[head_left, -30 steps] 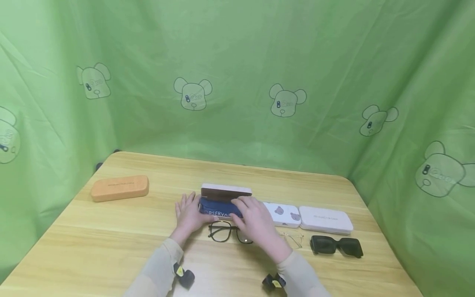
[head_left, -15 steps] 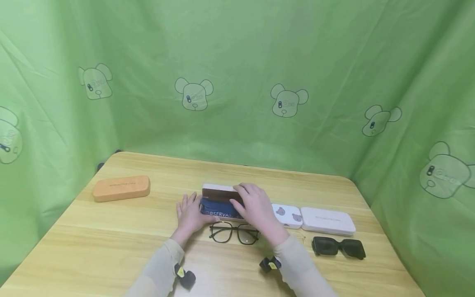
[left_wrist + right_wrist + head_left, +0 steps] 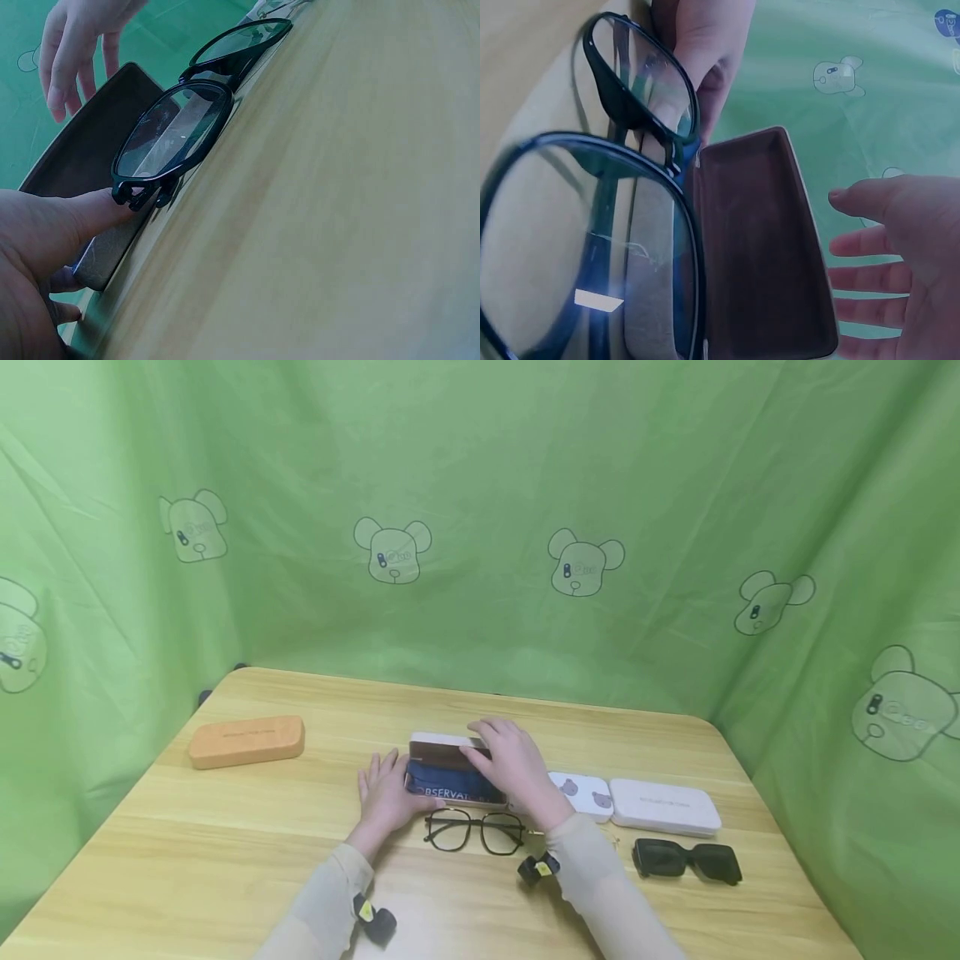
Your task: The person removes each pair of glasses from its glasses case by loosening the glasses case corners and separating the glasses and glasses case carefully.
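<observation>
Head view is showing the open eyeglass case [image 3: 442, 752] sitting near the middle of the desk [image 3: 300, 893], toward the far edge. Its lid is standing up at the back, and a navy fabric piece [image 3: 453, 782] with pale lettering is lying in its base. Your left hand [image 3: 385, 797] is bracing the case's left end, fingers spreading outward and thumb lying along the front. Your right hand [image 3: 517, 764] is hovering wide beside the lid's right end, holding nothing; whether a fingertip is touching the lid, you cannot tell from these views.

Black-framed glasses [image 3: 475, 832] are lying just in front of the case. Your right sleeve [image 3: 592, 868] is partly covering gold-rimmed glasses [image 3: 536, 833]. Toward the right edge, 2 closed cases are lying side by side, the bear-print case [image 3: 602, 800] and the white case [image 3: 664, 807], with black sunglasses [image 3: 687, 861] in front. The orange case [image 3: 246, 742] is lying near the left edge.

Several risks are seeming likely. Your left thumb is lying so close to the black-framed glasses that a slip could be knocking them askew. A low forearm could be snagging the thin gold-rimmed glasses. Loose bracing could be letting the case slide or tip if the lid is pushed.
</observation>
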Demonstrator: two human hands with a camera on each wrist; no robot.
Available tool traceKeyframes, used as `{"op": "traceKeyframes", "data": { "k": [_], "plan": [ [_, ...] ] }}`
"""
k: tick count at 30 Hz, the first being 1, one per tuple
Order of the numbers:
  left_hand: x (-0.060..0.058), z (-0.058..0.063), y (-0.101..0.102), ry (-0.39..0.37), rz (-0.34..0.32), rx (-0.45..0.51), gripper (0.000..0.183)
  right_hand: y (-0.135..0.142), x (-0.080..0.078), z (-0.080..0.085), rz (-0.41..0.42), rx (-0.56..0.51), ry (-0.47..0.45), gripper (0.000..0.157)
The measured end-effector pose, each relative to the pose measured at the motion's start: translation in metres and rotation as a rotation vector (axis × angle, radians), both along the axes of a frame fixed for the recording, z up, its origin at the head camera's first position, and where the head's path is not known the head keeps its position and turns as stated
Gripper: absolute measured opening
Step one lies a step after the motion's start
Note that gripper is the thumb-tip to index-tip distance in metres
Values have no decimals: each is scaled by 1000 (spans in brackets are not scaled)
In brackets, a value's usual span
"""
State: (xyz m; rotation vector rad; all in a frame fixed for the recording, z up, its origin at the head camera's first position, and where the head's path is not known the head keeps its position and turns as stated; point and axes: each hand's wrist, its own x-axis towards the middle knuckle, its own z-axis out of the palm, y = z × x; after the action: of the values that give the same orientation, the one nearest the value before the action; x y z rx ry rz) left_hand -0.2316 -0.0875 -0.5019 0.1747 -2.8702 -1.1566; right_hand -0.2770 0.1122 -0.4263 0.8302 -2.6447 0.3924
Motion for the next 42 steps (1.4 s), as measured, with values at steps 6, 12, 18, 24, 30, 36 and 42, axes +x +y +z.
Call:
{"op": "traceKeyframes", "data": {
  "k": [6, 12, 18, 24, 30, 36, 42],
  "plan": [
    [1, -1, 0, 2, -8, 7, 107, -3, -16, -1, -27, -7, -136, 46],
    [1, -2, 1, 1, -10, 3, 107, -4, -31, -3, -30, -31, -272, 52],
    [1, 0, 1, 6, -11, 2, 107, -2, -39, -3, -39, -61, -415, 62],
    [1, 1, 1, 2, -10, -1, 107, 0, -40, -5, -26, -50, -509, 70],
    [1, 2, 0, 2, -10, -4, 107, -1, -39, -8, -25, -49, -520, 74],
    [2, 2, -1, 3, -9, 9, 106, -2, -35, -13, -12, -7, -480, 76],
    [2, 2, 0, 12, -11, 4, 103, -1, -28, -12, 3, 39, -470, 74]
  ]
}}
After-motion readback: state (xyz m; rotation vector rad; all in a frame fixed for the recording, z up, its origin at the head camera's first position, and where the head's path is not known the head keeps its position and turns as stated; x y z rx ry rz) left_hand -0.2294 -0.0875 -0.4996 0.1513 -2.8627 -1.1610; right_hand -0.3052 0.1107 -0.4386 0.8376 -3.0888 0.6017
